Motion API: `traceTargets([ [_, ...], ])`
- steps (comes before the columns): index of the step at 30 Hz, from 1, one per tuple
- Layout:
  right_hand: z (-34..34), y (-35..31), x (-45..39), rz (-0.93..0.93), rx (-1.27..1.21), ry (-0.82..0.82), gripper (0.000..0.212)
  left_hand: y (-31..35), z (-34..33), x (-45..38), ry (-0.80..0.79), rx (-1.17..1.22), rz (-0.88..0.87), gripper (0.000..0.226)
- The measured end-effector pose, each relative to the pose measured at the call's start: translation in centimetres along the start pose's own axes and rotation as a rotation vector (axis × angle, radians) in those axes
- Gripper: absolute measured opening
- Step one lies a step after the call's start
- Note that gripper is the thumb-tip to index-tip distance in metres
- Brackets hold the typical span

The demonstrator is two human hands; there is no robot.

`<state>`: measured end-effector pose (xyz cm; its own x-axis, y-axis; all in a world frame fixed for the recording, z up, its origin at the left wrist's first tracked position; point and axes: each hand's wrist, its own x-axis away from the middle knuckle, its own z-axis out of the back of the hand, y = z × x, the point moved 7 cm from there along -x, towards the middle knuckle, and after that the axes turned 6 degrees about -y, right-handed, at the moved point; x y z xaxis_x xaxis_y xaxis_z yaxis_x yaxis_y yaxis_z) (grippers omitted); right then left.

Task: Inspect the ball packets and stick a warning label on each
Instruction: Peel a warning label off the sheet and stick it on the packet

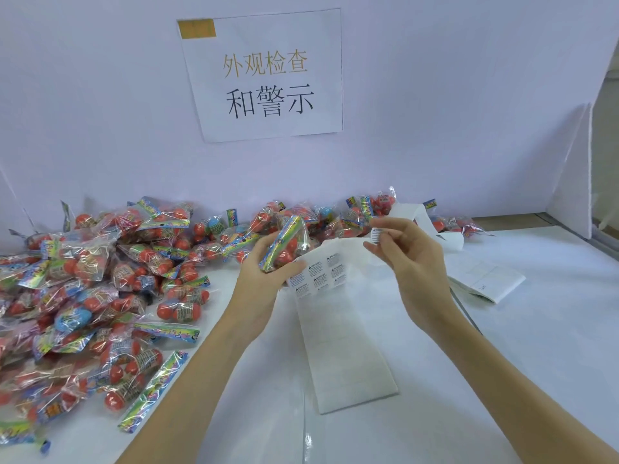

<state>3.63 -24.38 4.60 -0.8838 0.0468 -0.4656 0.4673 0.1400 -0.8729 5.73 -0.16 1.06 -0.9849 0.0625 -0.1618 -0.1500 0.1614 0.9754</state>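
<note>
The left hand (268, 266) is gripping a light, crinkly ball packet (284, 244) by its top strip at twelve o'clock; the right hand (407, 252) is pinching, maybe, one sticky label (376, 235).

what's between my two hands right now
In the head view, the label strip runs between the left hand, which holds a ball packet, and the right hand.

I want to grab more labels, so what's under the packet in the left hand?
The label strip runs under the packet, a few printed labels showing. The left hand covers the rest.
</note>
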Motion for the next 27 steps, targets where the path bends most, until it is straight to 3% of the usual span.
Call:
traceTargets([
  [3, -0.7, 1.0, 0.3, -0.066, -0.006, -0.062, 0.026, -0.9, -0.9, 0.3, -0.020, 0.159, 0.153, 0.035],
  [5, -1.4, 1.4, 0.5, -0.096, 0.013, -0.099, 0.023, -1.0, -1.4, 0.4, -0.062, 0.174, 0.164, 0.026],
  [9, -1.9, 1.6, 0.8, -0.135, 0.081, -0.154, 0.026, 0.4, -0.6, 0.4, 0.016, 0.244, 0.073, 0.047],
  [14, -1.6, 1.2, 0.9, -0.130, 0.144, -0.156, 0.022, 1.3, 0.9, 0.4, 0.030, 0.334, 0.087, 0.045],
  [16, -1.6, 1.4, 0.9, -0.164, 0.077, -0.160, 0.020, 1.0, 0.5, 0.7, 0.041, 0.307, 0.139, 0.046],
  [21, -2.6, 1.9, 1.0, -0.335, -0.415, -0.218, 0.021, 0.2, -1.0, 0.7, -0.020, 0.260, 0.195, 0.033],
  [27, -2.3, 1.8, 0.7, -0.361, -0.434, -0.208, 0.027, 0.1, -2.8, 0.8, -0.169, 0.207, 0.129, 0.046],
])
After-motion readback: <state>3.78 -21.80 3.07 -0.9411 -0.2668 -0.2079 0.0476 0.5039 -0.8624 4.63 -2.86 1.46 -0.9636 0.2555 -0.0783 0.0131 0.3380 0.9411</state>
